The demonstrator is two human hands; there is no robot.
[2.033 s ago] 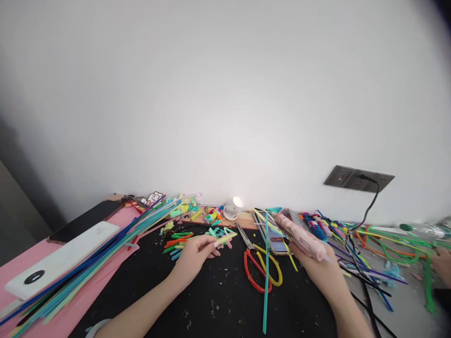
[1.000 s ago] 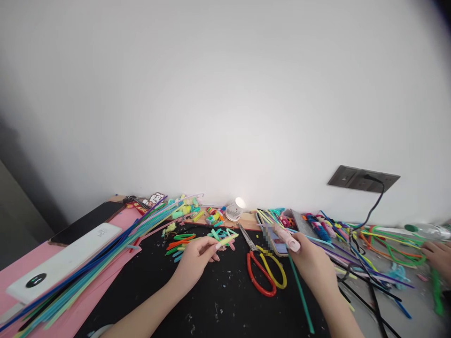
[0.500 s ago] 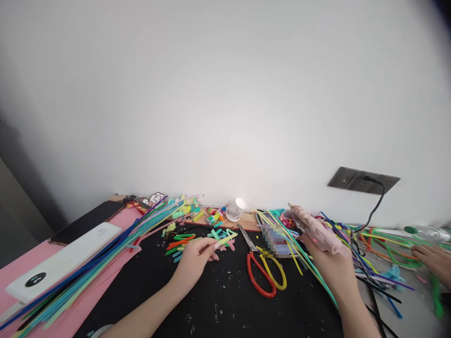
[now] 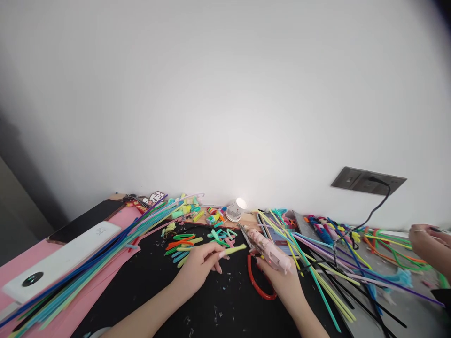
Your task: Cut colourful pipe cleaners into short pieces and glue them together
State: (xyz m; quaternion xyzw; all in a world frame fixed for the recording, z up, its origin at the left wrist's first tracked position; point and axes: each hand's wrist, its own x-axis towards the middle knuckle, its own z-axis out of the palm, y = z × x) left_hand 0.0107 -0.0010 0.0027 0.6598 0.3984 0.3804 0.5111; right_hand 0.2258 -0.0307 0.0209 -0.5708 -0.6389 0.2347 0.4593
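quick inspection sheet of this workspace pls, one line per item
surface: black mat, littered with small pale scraps; pink sheet at left
job's things: yellow-green fuzzy piece and pink glue gun, both held
clutter: long fuzzy stems bundled at left, more strewn at right; red-handled scissors partly hidden; paper cup near wall
hands: left hand pinches the piece; right hand grips the gun
cables: black cable plugged into wall socket, runs among stems; far end unclear
surroundings: plain wall behind; another person's hand at far right
spills: nothing seen
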